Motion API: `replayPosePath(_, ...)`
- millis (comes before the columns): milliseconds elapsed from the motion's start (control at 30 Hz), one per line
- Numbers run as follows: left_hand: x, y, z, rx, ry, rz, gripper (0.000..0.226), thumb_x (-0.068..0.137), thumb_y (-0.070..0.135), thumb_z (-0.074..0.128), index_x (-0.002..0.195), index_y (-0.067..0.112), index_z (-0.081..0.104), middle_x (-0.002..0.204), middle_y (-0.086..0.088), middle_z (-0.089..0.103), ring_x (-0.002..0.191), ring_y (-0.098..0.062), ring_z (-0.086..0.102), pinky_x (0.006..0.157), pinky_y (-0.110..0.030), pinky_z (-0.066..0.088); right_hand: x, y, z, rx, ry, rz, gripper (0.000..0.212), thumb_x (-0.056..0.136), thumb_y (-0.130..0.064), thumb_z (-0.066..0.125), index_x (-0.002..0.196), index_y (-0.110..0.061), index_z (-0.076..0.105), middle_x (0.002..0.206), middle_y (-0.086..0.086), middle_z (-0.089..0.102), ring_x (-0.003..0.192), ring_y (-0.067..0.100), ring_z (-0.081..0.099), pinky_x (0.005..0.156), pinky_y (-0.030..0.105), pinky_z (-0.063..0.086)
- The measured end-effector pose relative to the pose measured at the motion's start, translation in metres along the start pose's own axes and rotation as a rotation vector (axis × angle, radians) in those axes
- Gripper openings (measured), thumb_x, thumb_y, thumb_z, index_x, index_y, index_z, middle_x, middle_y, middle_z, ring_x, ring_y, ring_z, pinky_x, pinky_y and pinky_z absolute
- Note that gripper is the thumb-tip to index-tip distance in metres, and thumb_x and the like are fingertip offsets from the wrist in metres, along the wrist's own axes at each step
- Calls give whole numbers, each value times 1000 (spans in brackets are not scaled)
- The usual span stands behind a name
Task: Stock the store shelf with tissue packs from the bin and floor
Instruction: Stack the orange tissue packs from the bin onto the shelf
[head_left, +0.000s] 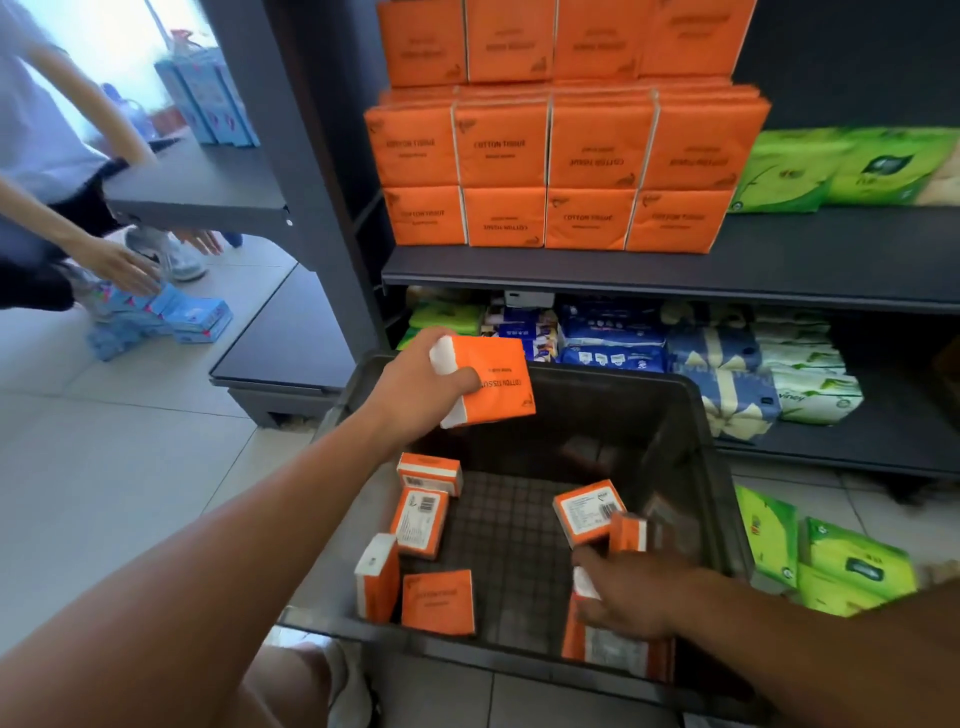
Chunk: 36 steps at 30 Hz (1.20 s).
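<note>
My left hand (422, 382) grips an orange tissue pack (493, 382) above the far rim of the dark plastic bin (696, 410). Down inside the bin, my right hand (631, 597) holds another orange pack (613, 644) at the near right corner. Several more orange packs (421, 519) lie loose on the bin's gridded floor. The grey store shelf (649, 267) behind the bin carries stacked rows of orange cotton tissue packs (550, 171).
Green tissue packs (852, 171) sit right of the orange stack, and more green packs (831, 561) lie on the floor right of the bin. The lower shelf holds blue, white and green packs (675, 364). At left another person's hand (124, 267) reaches to blue packs (156, 322) on the floor.
</note>
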<state>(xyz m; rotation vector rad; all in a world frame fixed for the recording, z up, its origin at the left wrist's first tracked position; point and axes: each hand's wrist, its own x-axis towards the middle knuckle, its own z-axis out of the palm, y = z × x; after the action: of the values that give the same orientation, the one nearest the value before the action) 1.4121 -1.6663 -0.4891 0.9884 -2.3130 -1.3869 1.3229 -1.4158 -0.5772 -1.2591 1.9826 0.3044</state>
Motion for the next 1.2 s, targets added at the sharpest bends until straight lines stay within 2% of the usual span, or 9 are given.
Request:
replayPosePath(100,0,2,-6,-37,21,-12,46,87,31,68,122,38,40,112,11,53,97,-10,57,82,-41,58,-1,-1,0,-33,-31,-21,56,91,-43,63,134,-22,34,140,6,51,119,30,56,82,33,37)
replayPosePath(167,0,3,-10,-46,38,-5,45,86,31,68,121,38,41,110,13,53,99,-13,57,83,-43,58,1,-2,-3,-26,-26,-23,54,89,-34,67,132,-23,36,140,6,51,120,29,56,88,35,44)
replayPosePath(267,-1,2,-16,-42,86,-3,45,87,30,68,123,38,41,112,10,53,103,-18,57,87,-46,56,-1,-10,-23,43,-4,-28,49,87,-33,69,128,-30,41,133,4,57,118,27,57,96,39,48)
replayPosePath(367,-1,1,-24,-50,131,-8,47,87,30,67,126,34,42,120,4,54,109,-22,57,90,-49,55,-5,-19,-60,203,104,-59,48,88,-36,70,125,-30,41,125,1,63,109,21,62,93,39,52)
replayPosePath(467,-1,1,-33,-100,193,-20,43,87,26,67,123,34,44,117,2,56,107,-23,58,87,-49,55,-12,-22,-103,453,237,-104,46,88,-33,72,123,-32,42,113,-3,67,98,15,68,88,40,57)
replayPosePath(600,-4,1,-43,-145,236,-40,42,80,30,68,115,38,48,112,-2,62,99,-25,63,79,-50,57,-29,-19,-151,746,433,-201,38,93,-25,67,122,-27,42,104,-2,67,90,12,69,71,30,56)
replayPosePath(767,-3,-1,-48,-177,260,-25,42,86,24,67,121,34,46,115,-2,59,103,-26,62,77,-42,57,-42,-14,-187,1006,612,-274,39,94,-22,67,125,-31,44,112,-2,66,98,13,69,88,38,58)
replayPosePath(1033,-1,10,-52,-298,209,24,53,90,17,67,130,37,40,127,-5,52,110,-27,59,61,-22,53,-52,-6,-228,1252,750,-397,40,93,-17,67,128,-30,52,110,-5,71,103,14,69,94,41,56)
replayPosePath(1200,5,15,-52,-334,231,27,54,91,17,67,131,39,39,131,-6,49,114,-30,57,62,-23,53,-51,6,-239,1299,778,-403,49,93,-16,67,135,-33,48,110,-4,71,101,14,70,91,39,57)
